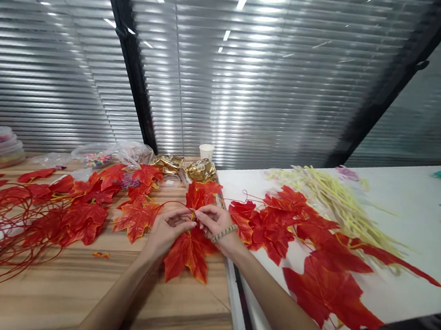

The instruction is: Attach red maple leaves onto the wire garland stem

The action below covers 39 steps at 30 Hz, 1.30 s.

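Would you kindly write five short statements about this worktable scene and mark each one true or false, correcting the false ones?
1. The left hand and right hand meet just above a red maple leaf. True.
2. The paper cup lies on its side. False: the paper cup stands upright.
3. A beaded bracelet circles the right wrist. True.
4. The pale yellow strips lie on the wood-grain tabletop. False: the yellow strips lie on the white tabletop.
5. Loops of red cord lie left of both hands. True.
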### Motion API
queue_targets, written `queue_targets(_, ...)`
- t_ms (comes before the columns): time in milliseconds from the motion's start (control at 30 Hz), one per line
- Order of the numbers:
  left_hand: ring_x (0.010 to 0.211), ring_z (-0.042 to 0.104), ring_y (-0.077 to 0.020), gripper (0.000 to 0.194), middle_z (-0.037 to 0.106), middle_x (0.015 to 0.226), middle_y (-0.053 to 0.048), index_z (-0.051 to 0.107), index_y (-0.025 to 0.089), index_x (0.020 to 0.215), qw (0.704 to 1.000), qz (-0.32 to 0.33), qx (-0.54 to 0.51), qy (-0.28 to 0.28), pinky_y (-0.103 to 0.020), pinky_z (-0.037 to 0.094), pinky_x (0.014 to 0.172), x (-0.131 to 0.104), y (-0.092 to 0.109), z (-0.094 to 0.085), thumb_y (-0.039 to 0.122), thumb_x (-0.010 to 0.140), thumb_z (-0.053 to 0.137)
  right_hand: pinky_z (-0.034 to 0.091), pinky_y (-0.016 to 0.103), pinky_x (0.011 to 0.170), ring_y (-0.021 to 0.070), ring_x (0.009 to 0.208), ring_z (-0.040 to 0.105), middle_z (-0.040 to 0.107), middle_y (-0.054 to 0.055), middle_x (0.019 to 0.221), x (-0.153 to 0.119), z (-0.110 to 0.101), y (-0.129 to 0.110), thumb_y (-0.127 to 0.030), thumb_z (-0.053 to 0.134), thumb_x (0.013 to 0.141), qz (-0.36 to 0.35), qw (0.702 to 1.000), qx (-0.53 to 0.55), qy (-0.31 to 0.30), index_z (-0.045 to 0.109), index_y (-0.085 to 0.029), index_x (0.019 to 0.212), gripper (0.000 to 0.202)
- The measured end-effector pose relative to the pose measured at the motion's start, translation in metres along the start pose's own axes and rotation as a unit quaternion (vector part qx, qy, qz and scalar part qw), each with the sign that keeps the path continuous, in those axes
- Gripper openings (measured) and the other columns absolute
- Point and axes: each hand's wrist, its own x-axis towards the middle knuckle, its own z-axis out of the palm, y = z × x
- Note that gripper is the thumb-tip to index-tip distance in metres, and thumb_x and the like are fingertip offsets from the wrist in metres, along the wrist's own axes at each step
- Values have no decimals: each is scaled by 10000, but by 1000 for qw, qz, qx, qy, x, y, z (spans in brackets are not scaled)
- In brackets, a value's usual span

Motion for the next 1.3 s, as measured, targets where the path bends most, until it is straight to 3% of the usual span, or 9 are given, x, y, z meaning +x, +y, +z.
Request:
queue_targets(167,722,611,-179,350,676,739,-41,664,154,766,1000,3,-9,4,-297,485,716,2,-1,-1,300,469,779,332,183,406,73,452,447,517,-27,532,1,-2,-2,-360,619,719,-11,999,-39,-15,615,-153,756,210)
queue_targets(333,655,589,-152,224,657,689,-31,654,152,665,998,46,36,23,-247,466,640,0,1,-1,359,595,703,396,203,473,88,505,501,553,-5,604,0,0,-1,-356,601,736,-55,993,-97,-35,601,-154,768,205)
queue_targets(467,679,593,-151,200,655,722,-29,645,161,686,996,75,34,40,-242,462,651,-2,1,2,338,608,697,402,200,482,83,497,487,529,-22,568,-3,5,-5,-369,588,747,-2,999,-43,-25,583,-157,786,216)
queue_targets(700,730,601,-155,188,663,765,-24,629,165,709,995,81,-3,53,-255,463,715,-6,0,6,307,604,693,375,195,460,87,514,479,540,-13,586,-6,10,-13,-401,630,700,21,1000,-8,5,582,-148,761,265)
queue_targets(800,725,602,-155,179,661,741,-20,619,165,688,998,67,-9,18,-250,466,698,-6,2,7,306,604,691,358,188,448,78,502,468,543,-16,596,-6,12,-13,-411,652,672,41,998,32,27,572,-151,763,287)
queue_targets(933,573,575,-125,220,641,641,-1,598,161,694,999,25,-21,-25,-233,451,573,-5,2,7,326,593,704,341,179,432,67,498,456,529,-19,605,-5,14,-11,-408,671,654,32,996,70,42,557,-150,730,292)
queue_targets(1067,488,519,-91,338,620,602,-2,577,137,699,997,-27,-70,-34,-205,385,475,1,-1,4,385,536,740,314,175,415,66,492,445,531,-17,593,-6,14,-11,-405,662,672,24,995,99,12,561,-155,761,283)
queue_targets(1300,429,400,-40,362,515,487,26,553,125,572,972,-107,-164,-131,-175,306,424,5,-4,5,390,467,776,351,177,441,57,444,449,523,-39,531,-9,14,-17,-404,655,688,29,992,118,-37,538,-159,782,288)
